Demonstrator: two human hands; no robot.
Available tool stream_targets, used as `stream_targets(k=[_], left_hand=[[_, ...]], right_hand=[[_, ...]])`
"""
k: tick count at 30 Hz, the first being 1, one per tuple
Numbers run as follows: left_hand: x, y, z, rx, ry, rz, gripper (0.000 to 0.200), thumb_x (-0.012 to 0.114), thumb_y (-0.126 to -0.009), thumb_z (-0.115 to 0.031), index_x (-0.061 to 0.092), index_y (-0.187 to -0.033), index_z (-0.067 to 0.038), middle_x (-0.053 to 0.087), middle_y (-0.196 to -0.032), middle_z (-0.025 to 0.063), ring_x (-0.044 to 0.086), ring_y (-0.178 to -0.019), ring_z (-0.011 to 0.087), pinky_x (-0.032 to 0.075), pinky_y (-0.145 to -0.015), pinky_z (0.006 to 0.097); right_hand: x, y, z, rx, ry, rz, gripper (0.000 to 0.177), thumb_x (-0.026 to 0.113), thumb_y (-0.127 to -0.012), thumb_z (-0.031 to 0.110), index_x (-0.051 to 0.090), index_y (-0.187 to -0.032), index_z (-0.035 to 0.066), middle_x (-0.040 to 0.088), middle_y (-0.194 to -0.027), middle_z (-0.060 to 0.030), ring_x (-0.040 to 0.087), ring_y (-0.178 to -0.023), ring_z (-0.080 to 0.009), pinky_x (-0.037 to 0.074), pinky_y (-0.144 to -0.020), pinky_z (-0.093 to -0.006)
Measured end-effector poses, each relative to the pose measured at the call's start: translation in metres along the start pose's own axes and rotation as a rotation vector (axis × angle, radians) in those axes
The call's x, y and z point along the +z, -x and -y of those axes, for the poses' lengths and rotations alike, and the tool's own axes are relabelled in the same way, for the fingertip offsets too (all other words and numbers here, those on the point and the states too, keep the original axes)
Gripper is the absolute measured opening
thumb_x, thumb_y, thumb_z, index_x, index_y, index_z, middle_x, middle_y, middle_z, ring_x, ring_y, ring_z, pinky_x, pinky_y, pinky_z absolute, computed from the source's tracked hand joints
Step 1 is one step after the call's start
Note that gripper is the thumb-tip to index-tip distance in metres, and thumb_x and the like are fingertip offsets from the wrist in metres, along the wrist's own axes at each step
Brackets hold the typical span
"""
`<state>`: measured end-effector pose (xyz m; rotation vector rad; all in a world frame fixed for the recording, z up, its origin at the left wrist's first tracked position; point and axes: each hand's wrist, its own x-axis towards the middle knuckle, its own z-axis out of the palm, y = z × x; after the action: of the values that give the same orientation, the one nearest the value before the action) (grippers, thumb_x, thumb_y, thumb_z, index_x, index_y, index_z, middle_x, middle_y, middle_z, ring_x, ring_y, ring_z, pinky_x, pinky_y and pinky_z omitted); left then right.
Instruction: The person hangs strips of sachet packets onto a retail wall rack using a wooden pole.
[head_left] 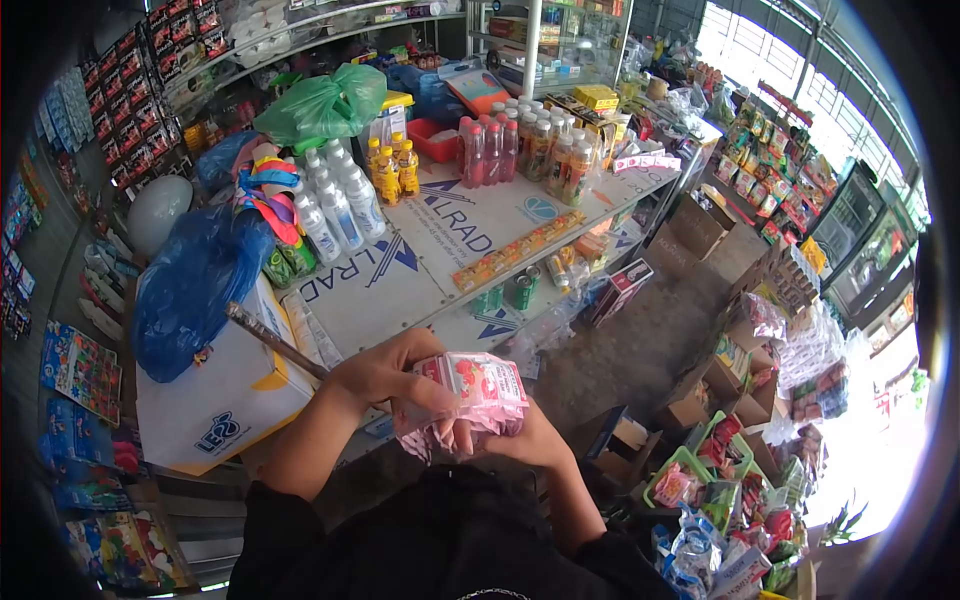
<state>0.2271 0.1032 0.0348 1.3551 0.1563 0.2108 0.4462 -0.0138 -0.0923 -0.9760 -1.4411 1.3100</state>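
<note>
A stack of small pink-and-white sachets point(485, 383) with red fruit pictures is held close to my chest. My left hand point(392, 372) grips it from the left, the thumb lying over the top packet. Around the right and lower side, my right hand point(524, 440) is closed on the same stack. Some fingers are hidden beneath the sachets, whose lower edges hang in a loose fringe. Just beyond my left wrist a thin brown stick point(275, 340) leans over a white carton point(205, 415).
Ahead, a counter point(420, 280) carries water bottles point(340, 205), yellow bottles point(393, 172), pink drink bottles point(487, 150) and an orange packet strip point(518, 250). A blue bag point(200, 290) bulges at left. Cardboard boxes point(695, 222) and green baskets point(690, 470) of goods line the right.
</note>
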Motion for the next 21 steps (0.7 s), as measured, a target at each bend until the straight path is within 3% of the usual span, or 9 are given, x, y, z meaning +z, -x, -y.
stream_targets(k=[5,10,16,17,19,21], left_hand=[[0.001,-0.002,-0.006,0.012,0.016,-0.008,0.024,0.071,-0.084,-0.022,0.073,-0.084,0.003,0.073,-0.078,0.0088,0.067,-0.067,0.0112,0.051,-0.061,0.0231],[0.003,-0.007,-0.012,0.000,0.024,0.002,0.023,0.071,-0.084,-0.021,0.072,-0.085,0.003,0.072,-0.078,0.0094,0.067,-0.069,0.0131,0.052,-0.065,0.0247],[0.000,-0.017,-0.021,0.009,-0.039,0.020,0.032,0.067,-0.092,-0.029,0.071,-0.087,0.002,0.072,-0.077,0.0086,0.067,-0.067,0.0125,0.051,-0.062,0.0250],[-0.002,-0.017,-0.021,-0.058,-0.087,0.002,0.033,0.065,-0.093,-0.030,0.071,-0.087,0.002,0.072,-0.077,0.0093,0.067,-0.067,0.0129,0.052,-0.062,0.0257],[-0.001,-0.020,-0.023,-0.126,-0.128,-0.017,0.035,0.063,-0.095,-0.031,0.071,-0.088,0.003,0.071,-0.076,0.0101,0.067,-0.066,0.0133,0.053,-0.063,0.0263],[0.008,-0.026,-0.030,-0.029,-0.085,0.006,0.035,0.063,-0.094,-0.030,0.071,-0.087,0.003,0.072,-0.076,0.0123,0.068,-0.066,0.0137,0.054,-0.062,0.0266]], right_hand=[[0.011,-0.004,0.004,-0.037,0.006,-0.055,0.076,0.077,-0.072,0.007,0.046,-0.140,0.000,0.062,-0.125,-0.0115,0.059,-0.116,-0.0193,0.045,-0.102,-0.0352],[0.012,-0.004,-0.007,-0.185,0.181,-0.101,0.059,0.072,-0.075,0.007,0.055,-0.131,0.000,0.062,-0.126,-0.0172,0.061,-0.117,-0.0321,0.045,-0.103,-0.0395],[-0.008,0.001,-0.009,-0.249,0.367,-0.142,0.067,0.071,-0.074,0.007,0.049,-0.137,0.000,0.061,-0.127,-0.0211,0.059,-0.119,-0.0390,0.045,-0.103,-0.0399],[-0.014,0.003,-0.003,-0.140,0.266,-0.152,0.073,0.071,-0.073,0.009,0.046,-0.141,0.000,0.060,-0.128,-0.0218,0.060,-0.120,-0.0378,0.046,-0.102,-0.0393],[-0.029,0.001,0.005,-0.184,0.369,-0.177,0.062,0.071,-0.074,0.010,0.049,-0.131,-0.001,0.062,-0.114,-0.0222,0.061,-0.110,-0.0414,0.048,-0.094,-0.0411],[-0.039,0.001,0.023,-0.191,0.445,-0.214,0.057,0.071,-0.074,0.011,0.051,-0.126,-0.001,0.062,-0.109,-0.0221,0.060,-0.107,-0.0431,0.049,-0.091,-0.0421]])
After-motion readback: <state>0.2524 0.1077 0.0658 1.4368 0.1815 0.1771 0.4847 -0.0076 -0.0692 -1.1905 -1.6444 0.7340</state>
